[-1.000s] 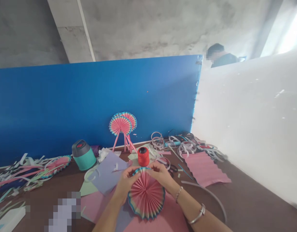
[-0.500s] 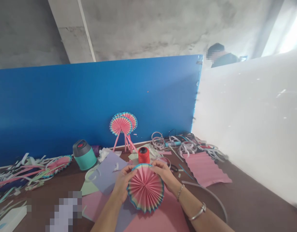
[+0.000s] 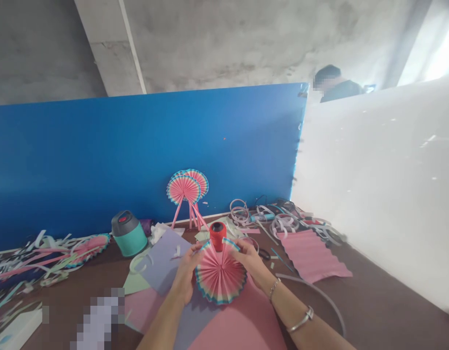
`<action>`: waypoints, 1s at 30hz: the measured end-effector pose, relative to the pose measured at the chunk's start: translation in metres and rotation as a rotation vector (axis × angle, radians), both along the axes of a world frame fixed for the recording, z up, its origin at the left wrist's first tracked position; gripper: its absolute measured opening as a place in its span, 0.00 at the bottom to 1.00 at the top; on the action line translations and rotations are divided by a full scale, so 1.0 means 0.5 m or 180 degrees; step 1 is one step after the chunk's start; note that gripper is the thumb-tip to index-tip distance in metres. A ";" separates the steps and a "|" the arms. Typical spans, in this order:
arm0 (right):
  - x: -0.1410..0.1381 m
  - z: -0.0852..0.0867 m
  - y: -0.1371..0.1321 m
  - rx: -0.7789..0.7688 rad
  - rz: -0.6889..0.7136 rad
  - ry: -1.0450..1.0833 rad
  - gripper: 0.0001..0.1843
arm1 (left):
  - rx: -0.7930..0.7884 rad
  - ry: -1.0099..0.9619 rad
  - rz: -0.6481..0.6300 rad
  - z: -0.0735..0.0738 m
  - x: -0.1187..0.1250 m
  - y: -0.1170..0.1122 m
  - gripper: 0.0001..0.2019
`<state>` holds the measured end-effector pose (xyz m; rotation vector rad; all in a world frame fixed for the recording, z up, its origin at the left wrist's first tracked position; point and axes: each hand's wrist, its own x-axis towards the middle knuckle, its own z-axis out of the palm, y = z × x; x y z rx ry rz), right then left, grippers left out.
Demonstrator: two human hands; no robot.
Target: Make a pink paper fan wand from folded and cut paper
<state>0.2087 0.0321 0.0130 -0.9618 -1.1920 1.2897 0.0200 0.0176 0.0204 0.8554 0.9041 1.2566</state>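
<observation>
Between my hands is a round pleated paper fan (image 3: 221,278), pink with a cream and blue zigzag rim. A narrow gap parts its folds at the top. My left hand (image 3: 187,273) pinches the fan's upper left edge. On the upper right, the thumb and fingers of my right hand (image 3: 250,261) grip the edge beside the gap. Just behind the fan stands a red spool-like object (image 3: 217,232) with a dark top. Under it lie a pink paper sheet (image 3: 246,323) and a lilac sheet (image 3: 166,260).
Finished-looking fans on pink sticks (image 3: 184,189) lean against the blue partition (image 3: 147,146). A teal lidded container (image 3: 129,236) stands left. Paper strips (image 3: 284,223) and a creased pink sheet (image 3: 314,255) lie right, more strips (image 3: 30,262) far left. A person (image 3: 337,86) is beyond the white partition.
The fan's top has parted into a gap where its folds met before. Its lower rim has risen a little, and both hands stay on its edges.
</observation>
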 end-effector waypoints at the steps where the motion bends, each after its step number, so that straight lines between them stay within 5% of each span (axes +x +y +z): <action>1: -0.001 0.000 0.000 0.0036 0.0045 -0.0035 0.16 | 0.0016 0.0019 -0.0075 0.001 0.001 -0.001 0.22; 22: -0.018 0.010 -0.017 0.0394 0.0346 -0.0701 0.08 | 0.0158 0.0979 -0.0139 0.021 0.004 -0.009 0.21; 30: -0.018 0.010 -0.022 0.0402 0.0358 -0.0927 0.16 | 0.0473 0.1448 -0.0250 0.009 0.001 -0.003 0.13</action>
